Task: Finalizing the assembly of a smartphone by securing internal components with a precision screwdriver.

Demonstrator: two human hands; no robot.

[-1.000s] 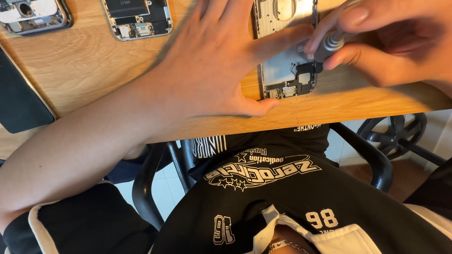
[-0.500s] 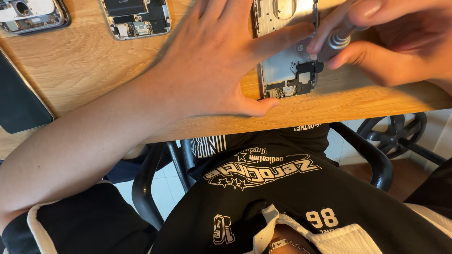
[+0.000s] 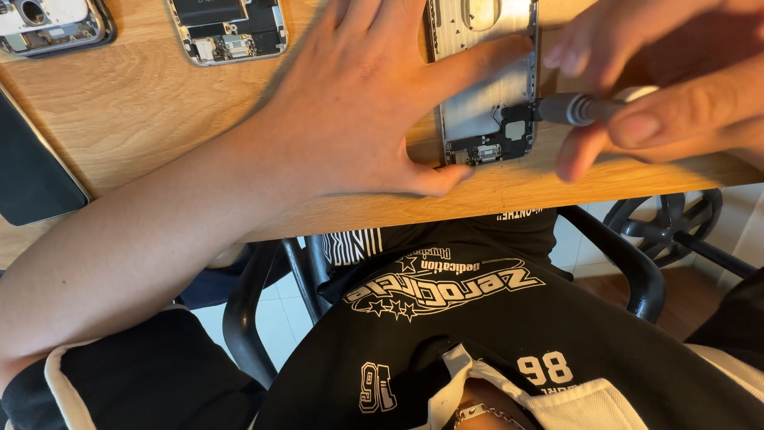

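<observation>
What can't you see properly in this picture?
- Head view: the opened phone is cut off by the top edge, and the left hand covers its left side.
- The screwdriver handle is hidden inside the right hand.
- The screwdriver tip and any screw are too small to tell.
- Two more opened phones are cut by the top edge.

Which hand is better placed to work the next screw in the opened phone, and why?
Probably the right hand: it holds the screwdriver with its tip at the opened phone. The left hand lies flat, steadying it.
</observation>
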